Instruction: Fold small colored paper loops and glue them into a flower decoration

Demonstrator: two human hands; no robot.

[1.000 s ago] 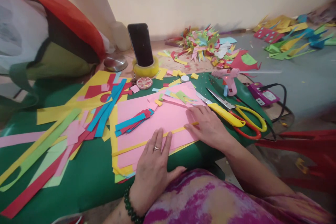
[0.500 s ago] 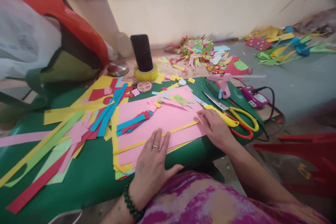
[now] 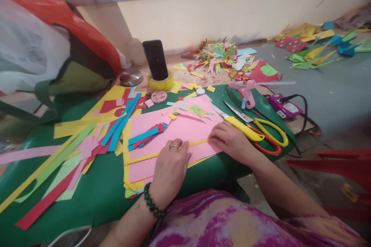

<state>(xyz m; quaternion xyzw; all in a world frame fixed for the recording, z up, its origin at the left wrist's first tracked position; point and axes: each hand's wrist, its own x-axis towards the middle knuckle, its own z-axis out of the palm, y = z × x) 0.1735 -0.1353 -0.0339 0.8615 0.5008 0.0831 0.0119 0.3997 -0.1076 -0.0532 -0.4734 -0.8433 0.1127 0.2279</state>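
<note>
**Hand Position at the Yellow Strip [image 3: 145,158]**

Head view: The yellow strip lies across the near part of the pink sheet [image 3: 189,129], running from the left edge toward the right. Your left hand [image 3: 171,170] rests over the strip's middle, fingers bent and close together; whether they pinch it you cannot tell, as the fingertips are hidden. Your right hand [image 3: 230,142] is at the strip's right end, fingers curled and close together; whether they are clamped on it you cannot tell either.

A bundle of blue and red strips [image 3: 146,137] lies on the sheet, to the far left of your left hand. To the right of the sheet, note the yellow-handled knife [image 3: 246,128], just beside your right hand, then the scissors [image 3: 271,131]. The pink glue gun [image 3: 247,94] stands farther off, beyond the scissors.
</note>
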